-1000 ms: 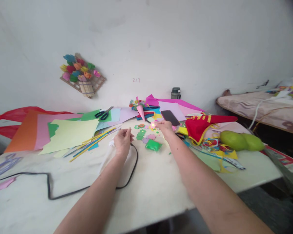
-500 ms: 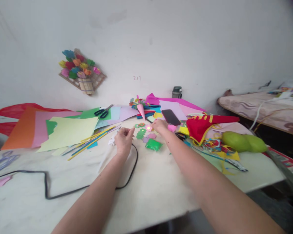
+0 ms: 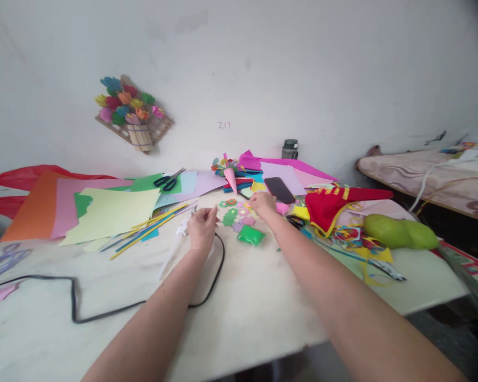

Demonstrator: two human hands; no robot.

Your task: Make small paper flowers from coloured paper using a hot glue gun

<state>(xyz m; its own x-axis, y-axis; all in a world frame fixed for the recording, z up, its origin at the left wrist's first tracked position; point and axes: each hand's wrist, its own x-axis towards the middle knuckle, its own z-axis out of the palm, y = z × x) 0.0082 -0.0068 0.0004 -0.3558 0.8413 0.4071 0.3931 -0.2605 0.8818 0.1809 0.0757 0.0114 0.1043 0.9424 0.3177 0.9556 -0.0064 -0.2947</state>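
Observation:
My left hand (image 3: 201, 229) is closed, with thumb and fingertips pressed together, beside a white tool with a black cord (image 3: 220, 276), most of it hidden under the hand and forearm. Anything in the pinch is too small to make out. Reaching further out, my right hand (image 3: 263, 204) has its fingers drawn together near a dark phone (image 3: 279, 190) and a pink piece (image 3: 281, 208); what it grips is hidden. Between the hands lie green paper flowers (image 3: 230, 216), pink paper flowers (image 3: 245, 213) and a shiny green packet (image 3: 250, 235). Behind them stands a pink paper cone (image 3: 230, 179) topped with small flowers.
Left are coloured paper sheets (image 3: 115, 212), dark-handled scissors (image 3: 169, 181) and several thin strips (image 3: 143, 236). Right are red-and-yellow cloth (image 3: 329, 209), scraps and a green fruit (image 3: 386, 231). A dark bottle (image 3: 290, 149) stands by the wall.
The view has shifted slightly. My right hand's fingers have drawn a little closer together over the same spot; my left hand has hardly moved.

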